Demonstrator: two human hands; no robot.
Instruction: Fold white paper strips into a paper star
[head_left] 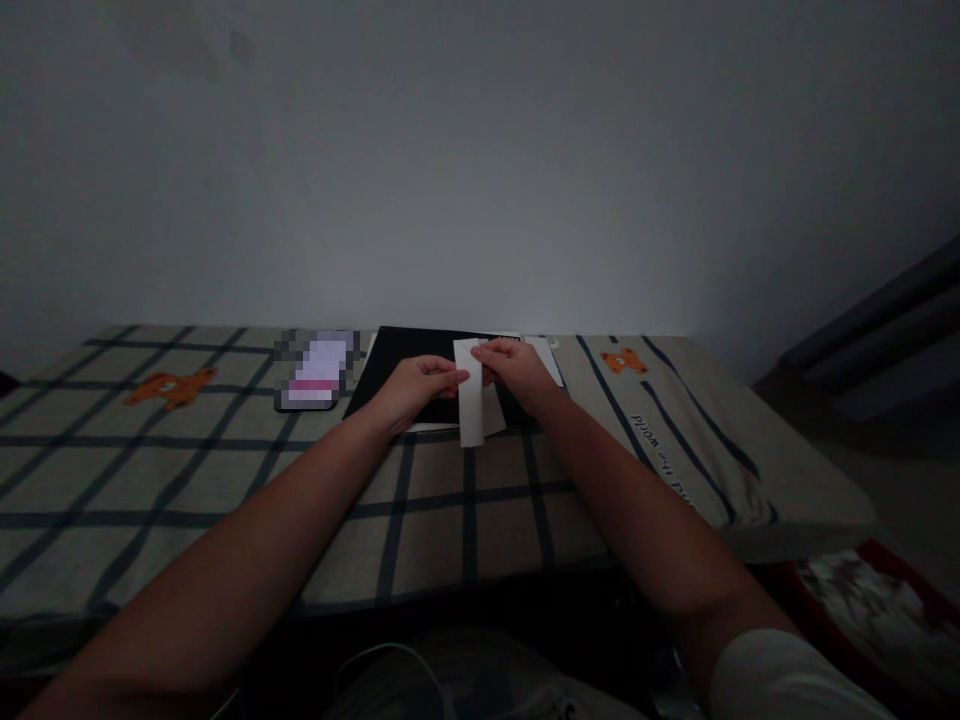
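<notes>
Both hands meet over the far middle of the bed, and between them hangs a strip of white paper [471, 400]. The left hand [416, 386] is closed on the strip's left edge, fingers curled in and pinching it partway down. The right hand [516, 368] grips the top right corner from above, fingers folded over the paper. The strip stands nearly upright, its lower end dangling free just above the bed — a second layer or fold shows behind it on the right side, though the light is too dim to tell which.

Under the hands lies a black board [397, 365], flat on the bed and pushed up near the wall [480, 150]. White sheets [550, 358] peek out from its right edge and along its near edge. Just left of the board sits a phone [315, 372], its screen lit and blurred.

The bedcover [225, 470] is pale with dark grid lines; an orange bear print [169, 386] shows at far left and another [624, 360] right of the board. No box, tray or other container is in sight — everything rests straight on the cloth.
</notes>
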